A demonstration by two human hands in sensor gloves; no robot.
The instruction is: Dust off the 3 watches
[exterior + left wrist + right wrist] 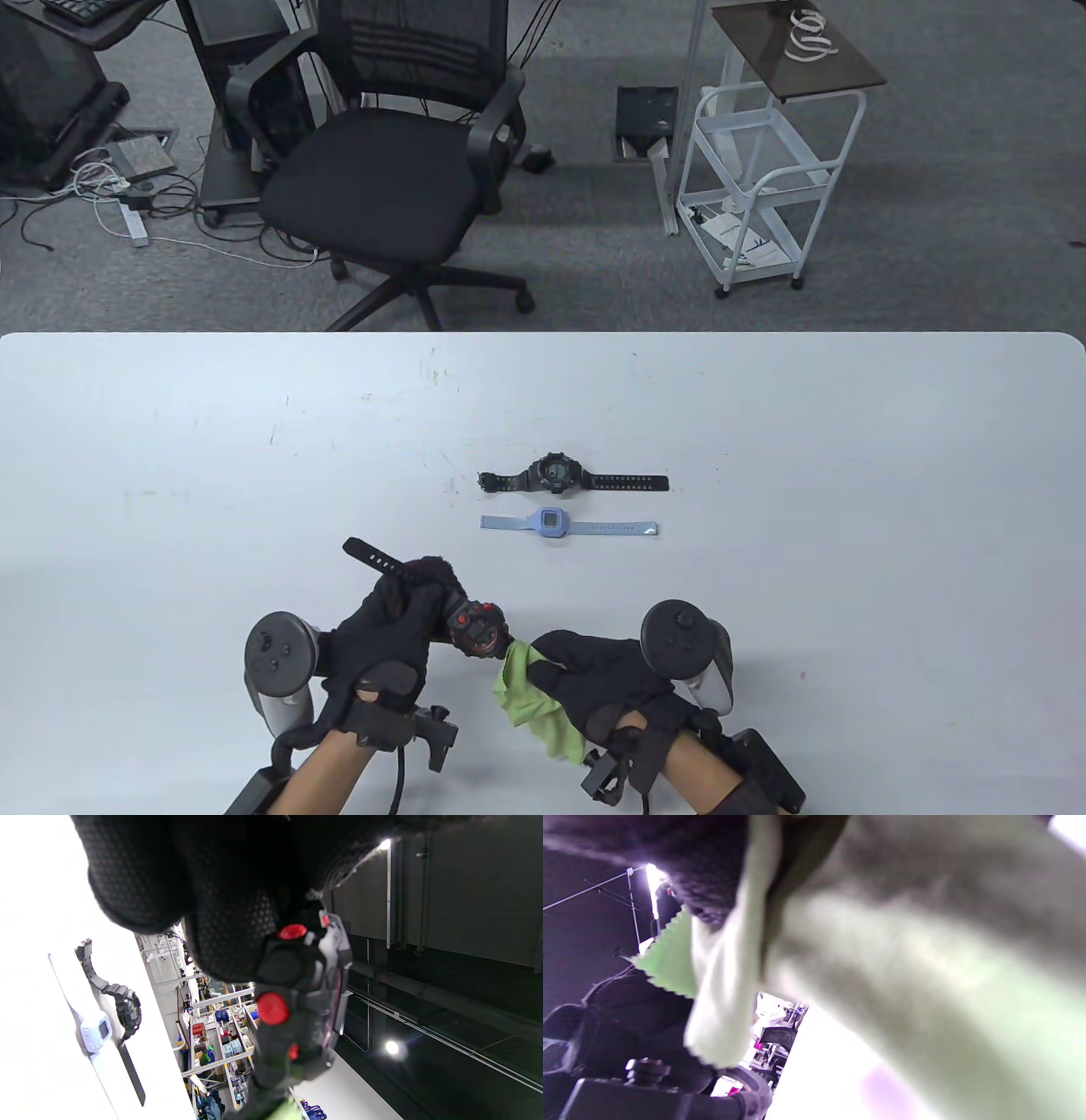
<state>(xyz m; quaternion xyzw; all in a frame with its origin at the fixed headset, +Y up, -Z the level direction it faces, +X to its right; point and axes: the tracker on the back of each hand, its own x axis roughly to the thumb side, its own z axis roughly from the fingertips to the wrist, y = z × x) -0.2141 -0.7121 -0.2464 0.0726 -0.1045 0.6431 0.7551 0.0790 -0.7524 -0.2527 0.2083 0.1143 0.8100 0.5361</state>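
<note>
The left hand has its fingers curled round a black watch with red buttons. The watch face sticks out past the fingers, toward the right hand. One end of its strap pokes out behind the left hand, pointing away from the person. The right hand pinches a green cloth between thumb and fingers. The top corner of the cloth touches the side of the red-button watch.

Two more watches lie flat on the white table, past the red-button watch and a bit to its right. The light blue watch is nearer to it. The black watch lies just behind the blue one. Both have their straps spread out sideways. Nothing stands between the hands and these two watches.

Beyond the table's far edge stand a black office chair and a white cart.

In the right wrist view the cloth fills most of the picture and is very blurry. In the left wrist view the glove hides most of the red-button watch's strap.
</note>
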